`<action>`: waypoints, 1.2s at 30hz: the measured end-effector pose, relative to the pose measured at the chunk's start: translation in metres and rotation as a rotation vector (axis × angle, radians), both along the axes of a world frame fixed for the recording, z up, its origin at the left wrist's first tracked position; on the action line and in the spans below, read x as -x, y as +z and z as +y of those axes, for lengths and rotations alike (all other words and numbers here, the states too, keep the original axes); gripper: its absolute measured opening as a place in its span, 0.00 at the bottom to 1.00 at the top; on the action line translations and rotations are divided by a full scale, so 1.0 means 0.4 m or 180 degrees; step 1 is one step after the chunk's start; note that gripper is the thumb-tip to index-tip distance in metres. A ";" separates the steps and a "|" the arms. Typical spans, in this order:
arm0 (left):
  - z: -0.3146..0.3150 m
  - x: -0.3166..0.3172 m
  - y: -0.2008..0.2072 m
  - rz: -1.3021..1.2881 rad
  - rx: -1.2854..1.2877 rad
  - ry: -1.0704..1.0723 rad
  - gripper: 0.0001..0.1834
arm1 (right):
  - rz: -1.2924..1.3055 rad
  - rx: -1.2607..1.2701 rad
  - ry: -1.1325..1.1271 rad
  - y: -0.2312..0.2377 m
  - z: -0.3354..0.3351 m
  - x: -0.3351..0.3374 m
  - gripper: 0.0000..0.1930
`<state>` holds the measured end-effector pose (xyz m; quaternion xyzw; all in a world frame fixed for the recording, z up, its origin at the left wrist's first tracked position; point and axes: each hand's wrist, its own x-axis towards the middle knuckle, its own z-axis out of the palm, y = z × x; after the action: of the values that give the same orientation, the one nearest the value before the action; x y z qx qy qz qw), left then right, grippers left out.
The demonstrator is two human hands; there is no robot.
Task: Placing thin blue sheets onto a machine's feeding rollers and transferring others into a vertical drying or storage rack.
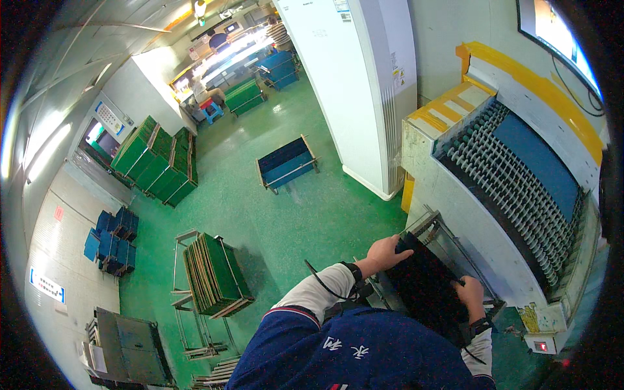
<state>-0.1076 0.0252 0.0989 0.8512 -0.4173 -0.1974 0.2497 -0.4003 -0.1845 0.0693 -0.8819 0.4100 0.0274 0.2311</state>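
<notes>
A dark, nearly black block of panels (424,279) stands in front of my body, beside the roller machine. My left hand (385,253) is closed on its far left end, and the fingertips curl over the edge. At its near right end my right hand (470,296) is closed on the other edge. Around the dark panels is a metal rack (448,235), whose bars show on the far side. Whether the block is one piece or several thin boards, I cannot tell. My forearms hide part of the rack.
The roller machine (513,195) at right has a blue sheet (536,162) on it. A tall white cabinet (351,84) stands beyond. On the green floor are a blue crate (289,172), a rack of green boards (218,273) and stacked green crates (156,162). People work at a far lit bench.
</notes>
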 end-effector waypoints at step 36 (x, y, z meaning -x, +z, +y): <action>-0.001 0.003 0.006 0.0026 -0.0070 0.0027 0.39 | -0.0021 -0.0094 -0.0032 0.008 0.003 0.000 0.24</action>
<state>-0.1089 0.0247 0.1013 0.8549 -0.4104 -0.2044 0.2429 -0.4005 -0.1832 0.0725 -0.8764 0.4131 0.0294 0.2456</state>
